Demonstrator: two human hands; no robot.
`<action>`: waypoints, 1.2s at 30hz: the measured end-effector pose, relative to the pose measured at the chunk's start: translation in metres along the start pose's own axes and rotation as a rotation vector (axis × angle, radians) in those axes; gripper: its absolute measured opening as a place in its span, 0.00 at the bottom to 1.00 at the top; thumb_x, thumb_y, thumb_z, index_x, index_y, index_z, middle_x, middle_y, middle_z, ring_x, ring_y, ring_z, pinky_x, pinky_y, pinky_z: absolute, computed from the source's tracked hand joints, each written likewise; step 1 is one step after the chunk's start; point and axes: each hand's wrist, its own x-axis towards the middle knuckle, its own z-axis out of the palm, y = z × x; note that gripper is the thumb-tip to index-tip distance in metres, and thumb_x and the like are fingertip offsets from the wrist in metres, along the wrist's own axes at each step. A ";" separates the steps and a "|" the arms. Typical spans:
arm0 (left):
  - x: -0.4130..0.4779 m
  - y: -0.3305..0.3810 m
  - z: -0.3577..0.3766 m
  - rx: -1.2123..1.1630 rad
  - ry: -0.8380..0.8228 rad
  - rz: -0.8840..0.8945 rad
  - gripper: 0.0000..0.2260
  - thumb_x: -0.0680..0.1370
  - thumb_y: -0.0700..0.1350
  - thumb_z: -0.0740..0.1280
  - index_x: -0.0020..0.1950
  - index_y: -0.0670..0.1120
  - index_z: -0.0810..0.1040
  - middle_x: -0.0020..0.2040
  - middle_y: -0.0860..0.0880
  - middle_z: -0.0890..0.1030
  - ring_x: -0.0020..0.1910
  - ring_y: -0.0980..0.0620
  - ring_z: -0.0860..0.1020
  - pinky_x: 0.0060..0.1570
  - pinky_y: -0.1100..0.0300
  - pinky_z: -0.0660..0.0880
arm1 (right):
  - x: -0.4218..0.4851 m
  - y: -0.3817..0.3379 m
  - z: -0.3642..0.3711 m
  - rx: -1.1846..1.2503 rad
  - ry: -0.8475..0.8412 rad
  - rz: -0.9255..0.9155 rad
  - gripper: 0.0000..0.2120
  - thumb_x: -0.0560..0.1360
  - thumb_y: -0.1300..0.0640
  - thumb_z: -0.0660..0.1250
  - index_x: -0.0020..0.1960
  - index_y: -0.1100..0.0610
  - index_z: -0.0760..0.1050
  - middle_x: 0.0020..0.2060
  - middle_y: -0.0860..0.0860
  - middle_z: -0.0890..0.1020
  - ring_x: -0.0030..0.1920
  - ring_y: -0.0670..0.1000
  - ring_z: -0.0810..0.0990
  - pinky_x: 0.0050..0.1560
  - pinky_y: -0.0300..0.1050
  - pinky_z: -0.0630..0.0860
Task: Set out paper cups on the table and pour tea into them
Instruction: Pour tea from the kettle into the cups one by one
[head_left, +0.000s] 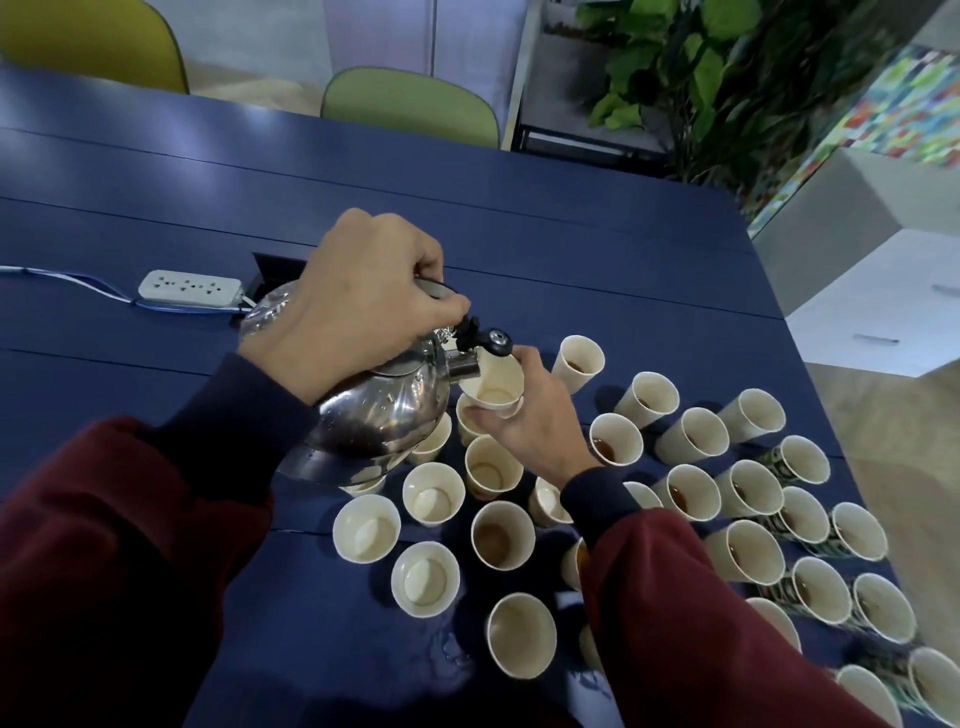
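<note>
Kettle: a rounded, polished steel kettle (384, 410), held above the table and tipped down to the right, with droplets on its shell.
Spout: the short steel spout (462, 365) has its black cap (496, 340) flipped up above it. The mouth sits just at the rim of the held cup.
Left hand: the left hand (358, 301) is on top of the kettle, with fingers curled tightly round the handle and the thumb pressing toward the cap lever.
Held cup: a pale paper cup (496, 387), lifted and leaning toward the spout. Its inside looks cream-coloured, and I cannot tell whether tea is flowing into it.
Right hand: the right hand (530, 415) wraps the held cup from below and behind, with fingertips on its lower wall.
Table: a dark blue table (571, 249) carries a crowd of upright cups beneath and to the right of the hands.
Pale cups: the near-left cups (366, 527) show pale bottoms.
Filled cups: the right-hand cups (615, 440) hold brown tea low inside, as does one near the middle (501, 535).
Power strip: a white power strip (189, 286) lies beyond the kettle, well apart from the cups.
</note>
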 end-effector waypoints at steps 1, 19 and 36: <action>-0.001 0.001 0.000 0.009 0.000 0.004 0.11 0.69 0.47 0.71 0.28 0.46 0.75 0.23 0.52 0.71 0.28 0.54 0.66 0.42 0.48 0.77 | -0.002 -0.001 0.000 0.010 -0.003 0.006 0.31 0.67 0.44 0.77 0.64 0.48 0.66 0.53 0.46 0.82 0.53 0.50 0.81 0.52 0.56 0.79; 0.000 0.013 0.012 0.110 -0.037 0.075 0.12 0.70 0.53 0.74 0.32 0.47 0.78 0.28 0.52 0.74 0.35 0.47 0.73 0.38 0.52 0.74 | -0.011 0.002 -0.006 0.062 -0.026 0.029 0.32 0.69 0.45 0.77 0.68 0.49 0.68 0.58 0.46 0.81 0.58 0.48 0.80 0.59 0.50 0.78; 0.018 -0.007 0.015 -0.051 0.065 -0.048 0.13 0.72 0.51 0.74 0.33 0.44 0.80 0.26 0.50 0.76 0.30 0.52 0.74 0.32 0.58 0.70 | 0.011 0.013 0.002 0.145 0.011 0.102 0.27 0.68 0.49 0.79 0.61 0.48 0.69 0.51 0.45 0.82 0.51 0.44 0.81 0.53 0.46 0.79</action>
